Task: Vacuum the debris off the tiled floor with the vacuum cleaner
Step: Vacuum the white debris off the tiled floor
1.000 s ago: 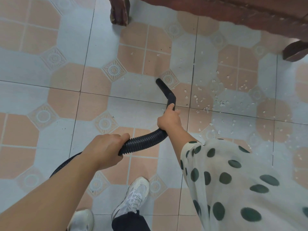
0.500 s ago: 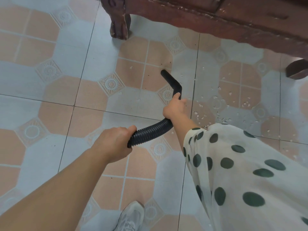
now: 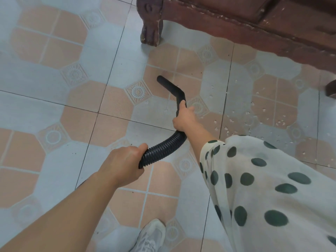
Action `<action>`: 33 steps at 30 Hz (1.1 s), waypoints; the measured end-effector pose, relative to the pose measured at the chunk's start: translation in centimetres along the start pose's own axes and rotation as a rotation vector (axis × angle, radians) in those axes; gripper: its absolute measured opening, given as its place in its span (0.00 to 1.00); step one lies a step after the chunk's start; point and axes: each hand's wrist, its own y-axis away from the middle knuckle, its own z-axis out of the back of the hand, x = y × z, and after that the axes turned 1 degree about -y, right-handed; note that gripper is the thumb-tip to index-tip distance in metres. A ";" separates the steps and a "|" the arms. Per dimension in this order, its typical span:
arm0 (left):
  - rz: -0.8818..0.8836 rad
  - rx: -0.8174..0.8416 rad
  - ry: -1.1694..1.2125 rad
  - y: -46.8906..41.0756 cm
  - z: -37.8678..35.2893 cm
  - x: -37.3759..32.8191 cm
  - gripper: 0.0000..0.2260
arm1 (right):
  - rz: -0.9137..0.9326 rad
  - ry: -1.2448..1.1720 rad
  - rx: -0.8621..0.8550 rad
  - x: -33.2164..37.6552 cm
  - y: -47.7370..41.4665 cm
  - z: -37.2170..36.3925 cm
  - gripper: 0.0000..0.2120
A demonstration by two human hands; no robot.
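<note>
The left hand [image 3: 123, 164] is closed in a fist around the black ribbed hose [image 3: 163, 148], thumb on top, knuckles toward the camera. The right hand [image 3: 183, 118] is farther forward, its fingers wrapped around the smooth black pipe [image 3: 171, 86] just where the hose joins it. The two hands are apart, with a short curved stretch of hose sagging between them.

Beyond the right hand the pipe rises a little, bends, and angles away to the left, ending in an open tip over a peach tile. Whether the tip touches the floor cannot be told.

The debris [image 3: 234, 120], small white flecks, lies scattered on the tiled floor [image 3: 54, 106] to the right of the right hand and of the pipe, across several grey and peach tiles. The tiles right around the pipe's tip show only a few flecks.

The right arm wears a loose cream sleeve [image 3: 254, 179] with dark green dots. A white shoe [image 3: 151, 235] shows at the bottom edge. At the top stands dark wooden furniture [image 3: 236, 20], one carved leg [image 3: 151, 30] resting on the floor beyond the pipe's tip.
</note>
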 end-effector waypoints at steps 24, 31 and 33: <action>-0.178 0.165 -0.120 11.4 0.8 5.3 0.11 | -0.192 -0.051 0.057 0.5 13.1 -8.4 0.33; -0.120 0.135 -0.145 12.5 1.1 7.9 0.12 | -0.138 -0.057 0.049 4.1 12.8 -9.7 0.34; -0.135 0.144 -0.154 12.8 0.9 7.8 0.12 | -0.151 -0.069 0.054 3.7 13.3 -10.0 0.34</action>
